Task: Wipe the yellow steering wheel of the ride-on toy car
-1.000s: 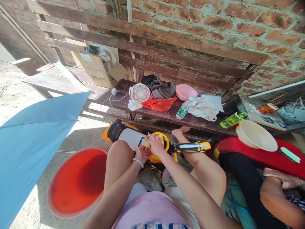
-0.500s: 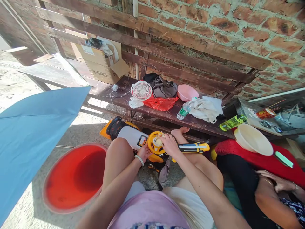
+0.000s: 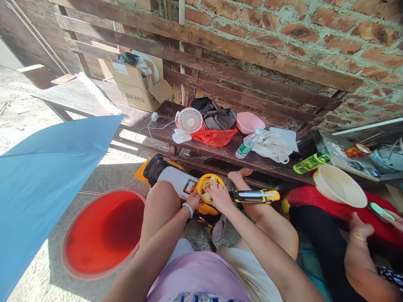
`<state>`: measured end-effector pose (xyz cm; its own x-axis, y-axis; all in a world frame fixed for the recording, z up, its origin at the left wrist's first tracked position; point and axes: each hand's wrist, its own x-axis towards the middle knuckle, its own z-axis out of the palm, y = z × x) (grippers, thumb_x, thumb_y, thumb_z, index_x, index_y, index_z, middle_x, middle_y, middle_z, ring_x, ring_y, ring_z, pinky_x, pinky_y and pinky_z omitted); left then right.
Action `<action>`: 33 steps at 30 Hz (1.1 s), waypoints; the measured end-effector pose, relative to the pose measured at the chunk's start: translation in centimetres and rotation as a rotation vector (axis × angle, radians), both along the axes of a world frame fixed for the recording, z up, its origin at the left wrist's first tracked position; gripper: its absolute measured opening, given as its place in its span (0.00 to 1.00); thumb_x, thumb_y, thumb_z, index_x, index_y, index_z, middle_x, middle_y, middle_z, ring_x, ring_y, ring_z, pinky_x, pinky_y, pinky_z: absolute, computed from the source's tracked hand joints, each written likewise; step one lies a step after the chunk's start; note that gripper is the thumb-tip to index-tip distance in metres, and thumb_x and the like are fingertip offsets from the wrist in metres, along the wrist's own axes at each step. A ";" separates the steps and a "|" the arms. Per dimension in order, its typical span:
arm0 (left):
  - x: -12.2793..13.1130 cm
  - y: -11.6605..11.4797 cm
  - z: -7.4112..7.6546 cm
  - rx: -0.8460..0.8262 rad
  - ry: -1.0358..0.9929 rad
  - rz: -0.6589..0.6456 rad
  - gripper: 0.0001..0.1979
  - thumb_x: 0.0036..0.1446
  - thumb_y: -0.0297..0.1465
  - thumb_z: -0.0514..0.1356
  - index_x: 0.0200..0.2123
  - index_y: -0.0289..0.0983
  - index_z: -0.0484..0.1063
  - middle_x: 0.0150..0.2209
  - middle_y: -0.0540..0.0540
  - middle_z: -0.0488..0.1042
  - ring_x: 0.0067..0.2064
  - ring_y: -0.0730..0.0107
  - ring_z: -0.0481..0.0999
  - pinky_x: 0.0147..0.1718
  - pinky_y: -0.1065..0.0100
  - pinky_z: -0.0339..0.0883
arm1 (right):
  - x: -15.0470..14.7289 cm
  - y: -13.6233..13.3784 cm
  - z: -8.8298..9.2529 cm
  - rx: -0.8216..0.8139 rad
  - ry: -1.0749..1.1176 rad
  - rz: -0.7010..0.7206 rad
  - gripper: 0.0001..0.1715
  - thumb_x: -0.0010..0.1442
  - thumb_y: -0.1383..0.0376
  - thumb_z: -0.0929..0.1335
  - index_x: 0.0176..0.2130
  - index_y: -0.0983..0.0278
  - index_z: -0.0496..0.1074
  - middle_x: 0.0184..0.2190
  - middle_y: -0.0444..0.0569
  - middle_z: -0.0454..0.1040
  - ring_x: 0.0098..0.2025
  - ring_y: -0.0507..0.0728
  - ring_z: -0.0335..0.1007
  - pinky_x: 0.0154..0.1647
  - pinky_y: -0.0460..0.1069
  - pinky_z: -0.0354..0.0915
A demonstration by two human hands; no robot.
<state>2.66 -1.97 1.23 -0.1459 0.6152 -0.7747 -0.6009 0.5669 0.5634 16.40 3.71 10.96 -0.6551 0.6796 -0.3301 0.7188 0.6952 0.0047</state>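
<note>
A yellow toy steering wheel [image 3: 211, 176] belongs to a yellow, white and black ride-on toy [image 3: 171, 179] between my knees. My left hand [image 3: 193, 200], with a pale bead bracelet at the wrist, grips the wheel's lower left rim. From the right, my right hand [image 3: 221, 198] reaches over the wheel, its fingers bent down into the middle. Small pale and brownish bits [image 3: 208, 187] lie within the wheel, too small to name. My right fingertips touch them, partly hidden. A yellow and black toy arm [image 3: 255, 196] extends to the right of the wheel.
A red tub [image 3: 94, 235] stands on the floor at left, below a blue umbrella [image 3: 53, 167]. The bench holds a white fan [image 3: 190, 120], pink basin [image 3: 249, 122], water bottle [image 3: 248, 144] and cardboard box [image 3: 134, 90]. At right, another person's hand [image 3: 397, 220] holds a green phone [image 3: 379, 211].
My left hand has closed round the wheel's rim. My right fingers have shifted down, exposing more bits. At right, the other person's hands have parted and one has taken the phone.
</note>
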 end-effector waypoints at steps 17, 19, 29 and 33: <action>0.1 -0.5 1.0 -0.011 -0.010 -0.005 0.12 0.66 0.30 0.62 0.52 0.42 0.73 0.45 0.41 0.84 0.45 0.59 0.86 0.49 0.59 0.80 | -1.2 -1.2 0.9 -0.009 -0.083 -0.259 0.23 0.67 0.68 0.67 0.59 0.69 0.77 0.56 0.66 0.75 0.57 0.69 0.73 0.53 0.56 0.69; 0.1 -0.5 1.4 -0.012 0.006 -0.001 0.09 0.67 0.28 0.61 0.49 0.41 0.74 0.42 0.43 0.84 0.43 0.61 0.85 0.48 0.60 0.80 | -1.2 -2.3 0.7 -0.056 -0.041 -0.213 0.22 0.66 0.68 0.68 0.59 0.67 0.77 0.57 0.64 0.74 0.58 0.68 0.72 0.54 0.56 0.69; -1.8 -1.2 2.2 0.021 -0.276 0.099 0.21 0.76 0.40 0.46 0.56 0.35 0.73 0.43 0.38 0.82 0.43 0.59 0.84 0.47 0.59 0.78 | -4.3 3.6 1.0 -0.052 0.199 -0.316 0.33 0.68 0.64 0.67 0.70 0.58 0.68 0.63 0.57 0.70 0.61 0.66 0.67 0.60 0.55 0.64; -2.6 -1.0 2.3 -0.004 -0.358 0.151 0.30 0.75 0.46 0.41 0.62 0.33 0.70 0.43 0.36 0.82 0.46 0.54 0.85 0.50 0.55 0.78 | -5.0 1.3 -0.7 -0.093 0.193 -0.146 0.26 0.67 0.68 0.65 0.62 0.59 0.75 0.62 0.56 0.72 0.62 0.67 0.64 0.60 0.57 0.64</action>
